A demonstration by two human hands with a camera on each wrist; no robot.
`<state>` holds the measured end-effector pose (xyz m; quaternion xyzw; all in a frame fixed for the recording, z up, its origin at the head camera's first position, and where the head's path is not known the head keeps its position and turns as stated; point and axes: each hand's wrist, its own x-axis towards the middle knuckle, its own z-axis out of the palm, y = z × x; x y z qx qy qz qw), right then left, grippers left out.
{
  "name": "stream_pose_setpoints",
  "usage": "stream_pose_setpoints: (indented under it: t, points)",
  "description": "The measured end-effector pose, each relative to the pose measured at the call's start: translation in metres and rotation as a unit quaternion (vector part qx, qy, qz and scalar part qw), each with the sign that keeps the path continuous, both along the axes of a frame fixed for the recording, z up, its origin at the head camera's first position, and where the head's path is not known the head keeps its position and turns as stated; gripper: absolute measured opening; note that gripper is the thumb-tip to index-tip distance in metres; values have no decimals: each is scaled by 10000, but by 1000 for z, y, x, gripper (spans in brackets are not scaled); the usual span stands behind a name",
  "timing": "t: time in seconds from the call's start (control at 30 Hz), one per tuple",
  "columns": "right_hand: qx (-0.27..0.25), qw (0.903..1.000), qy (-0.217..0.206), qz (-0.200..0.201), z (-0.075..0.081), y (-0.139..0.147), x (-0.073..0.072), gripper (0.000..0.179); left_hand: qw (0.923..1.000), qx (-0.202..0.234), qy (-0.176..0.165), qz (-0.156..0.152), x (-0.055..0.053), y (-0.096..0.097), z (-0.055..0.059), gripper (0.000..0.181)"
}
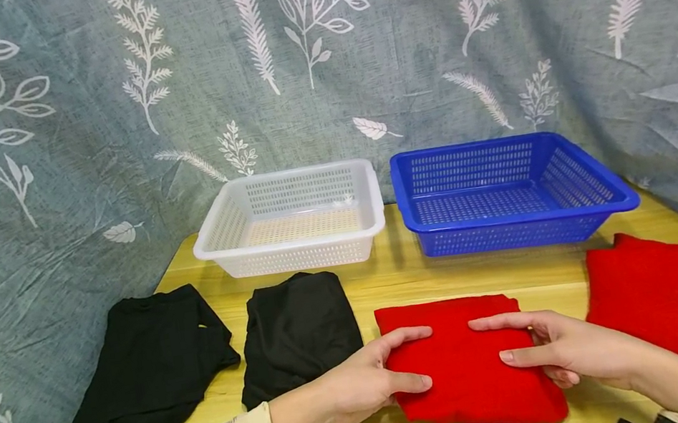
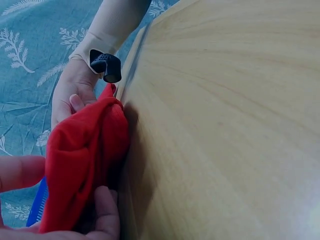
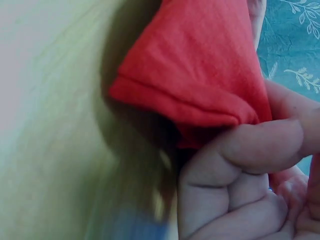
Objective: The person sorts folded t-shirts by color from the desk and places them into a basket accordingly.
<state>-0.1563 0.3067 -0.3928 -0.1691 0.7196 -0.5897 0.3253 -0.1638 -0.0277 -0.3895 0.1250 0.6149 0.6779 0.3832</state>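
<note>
Left hand (image 1: pixel 359 388) and right hand (image 1: pixel 571 346), half-closed, pinch red cloth (image 1: pixel 460 360) at opposite sides — likely light, floppy, best held there.

The head view was bright and evenly lit, with the grey-green leaf-printed fabric backdrop (image 1: pixel 326 119) crisp and the folded matte black cloth (image 1: pixel 301 336) losing most detail to darkness. The left wrist view was dimmer and bluish, with white glare at the lower right of the yellow wood-grain tabletop (image 2: pixel 225 125) and a soft shadow beside the folded red cloth (image 2: pixel 77 145). The right wrist view looked hazy, its tabletop blurred and washed out at upper left.
</note>
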Motion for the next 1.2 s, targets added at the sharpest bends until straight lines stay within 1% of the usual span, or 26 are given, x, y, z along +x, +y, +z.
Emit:
stream_pose_setpoints:
  t: [0.17,0.33,0.47,0.7,0.83,0.93,1.07,1.2]
  points:
    - [41,9999,138,4,3,-2,0,60,9999,65,57,60,1,-2,3,62]
    - [94,9998,186,-1,9,-4,1,59,9998,136,124,90,3,-5,8,61]
    - [75,9998,204,23,16,-4,1,58,9995,142,260,99,4,-6,14,60]
    - [333,9987,383,-82,31,-3,2,57,9982,169,543,170,1,-5,24,56]
    - [509,9967,609,-152,40,-3,2,59,9975,143,651,214,-3,-5,29,55]
    - [608,9955,688,-236,47,-3,1,61,9963,91,820,230,-9,-5,33,54]
    - [617,9941,837,-305,56,0,-3,61,9933,-29,1132,216,-19,-3,39,54]
    - [587,9926,1017,-321,65,2,-7,61,9901,-62,1391,161,-30,-1,46,55]
